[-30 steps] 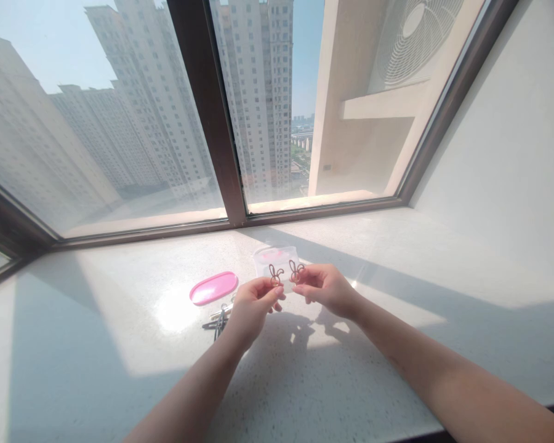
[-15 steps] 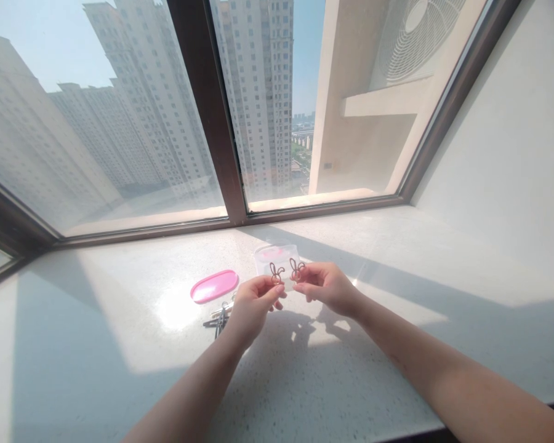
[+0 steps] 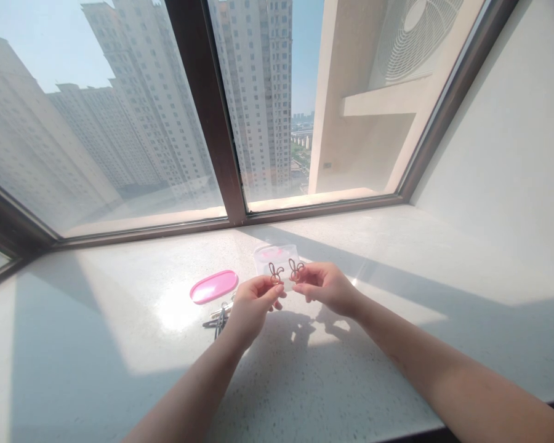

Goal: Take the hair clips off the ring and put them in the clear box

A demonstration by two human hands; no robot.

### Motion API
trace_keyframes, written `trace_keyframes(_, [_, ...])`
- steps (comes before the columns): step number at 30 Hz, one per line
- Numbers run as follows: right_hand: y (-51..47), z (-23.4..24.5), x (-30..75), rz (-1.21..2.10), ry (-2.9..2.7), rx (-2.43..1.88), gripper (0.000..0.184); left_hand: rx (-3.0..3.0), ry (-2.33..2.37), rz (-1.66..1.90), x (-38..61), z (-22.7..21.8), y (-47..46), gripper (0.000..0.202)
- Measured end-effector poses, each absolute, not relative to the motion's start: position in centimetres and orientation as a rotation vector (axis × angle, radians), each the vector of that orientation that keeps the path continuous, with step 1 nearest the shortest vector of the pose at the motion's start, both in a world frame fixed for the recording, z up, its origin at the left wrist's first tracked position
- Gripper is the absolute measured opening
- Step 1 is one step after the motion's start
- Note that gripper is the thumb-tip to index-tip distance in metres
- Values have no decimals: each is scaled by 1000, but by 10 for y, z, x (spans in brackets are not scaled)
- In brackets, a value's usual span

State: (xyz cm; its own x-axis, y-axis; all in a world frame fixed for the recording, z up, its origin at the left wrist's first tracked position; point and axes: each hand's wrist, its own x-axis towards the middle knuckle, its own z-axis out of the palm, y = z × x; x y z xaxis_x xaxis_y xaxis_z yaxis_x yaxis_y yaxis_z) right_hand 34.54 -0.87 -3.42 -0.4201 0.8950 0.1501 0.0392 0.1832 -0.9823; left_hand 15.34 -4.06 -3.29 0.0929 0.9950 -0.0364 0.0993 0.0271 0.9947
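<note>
Speckled windowsill [image 3: 305, 394], with dark items [image 3: 220, 322] partly hidden by the left wrist [image 3: 233, 344]. Left hand [image 3: 255, 304] and right hand [image 3: 330, 289], raised close together, each pinch a looped wire piece [image 3: 276, 275], base concealed.

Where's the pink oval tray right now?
In the head view, the pink oval tray lies left of centre on the white sill, just beyond the dark clips near the left hand.

No text, label, brand, number or sign can be read. Pink patches [image 3: 272, 253] on or in the translucent plastic pouch [image 3: 261, 263], near the window-side edge of the white speckled stone sill [image 3: 351, 369], are too blurred to tell as print; a small grey rectangle [image 3: 327, 165] on the beige outside wall [image 3: 364, 147] is too small.
</note>
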Motion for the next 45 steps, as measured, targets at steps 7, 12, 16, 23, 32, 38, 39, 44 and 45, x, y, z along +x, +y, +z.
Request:
trace_keyframes(7, [-9, -32, 346, 1352, -1651, -922, 20, 1294, 1218, 1076, 153, -32, -41, 18])
trace_keyframes(12, [-9, -31, 346, 1357, -1657, -928, 19, 1288, 1210, 1084, 154, -31, -41, 18])
trace_keyframes(16, [-10, -30, 345, 1361, -1654, -923, 19, 1285, 1209, 1085, 154, -30, -42, 18])
trace_keyframes(23, [-11, -29, 345, 1338, -1670, -904, 20, 1294, 1134, 1123, 152, -34, -41, 18])
trace_keyframes(32, [-10, -30, 346, 1318, -1677, -898, 20, 1306, 1112, 1125, 151, -35, -41, 19])
trace_keyframes(38, [-10, -30, 345, 1314, -1688, -901, 20, 1289, 1112, 1137, 152, -35, -41, 19])
trace_keyframes(39, [-10, -30, 345, 1314, -1689, -901, 20, 1289, 1112, 1135, 152, -34, -41, 19])
trace_keyframes(44, [-9, -30, 346, 1311, -1689, -897, 19, 1291, 1113, 1132, 152, -33, -41, 20])
trace_keyframes(45, [-9, -30, 346, 1308, -1691, -899, 20, 1290, 1115, 1135, 152, -34, -41, 20])
